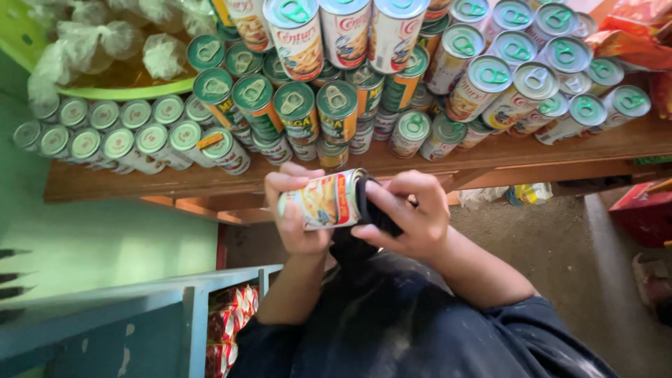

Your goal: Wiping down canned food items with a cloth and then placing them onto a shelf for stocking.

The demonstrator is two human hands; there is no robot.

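My left hand (297,213) grips a tin can (323,201) with a cream and orange label, held on its side in front of my chest. My right hand (414,213) presses a dark cloth (372,206) against the can's end. Just beyond my hands runs a wooden shelf (420,157) stacked with several rows of similar cans with green pull-tab lids (294,101).
Clear plastic bags of small items (105,42) sit in a green tray at upper left. A blue-grey rack (140,308) with red packets (227,322) stands at lower left. Orange snack packs (633,35) and a red crate (644,210) are on the right, above a dirt floor.
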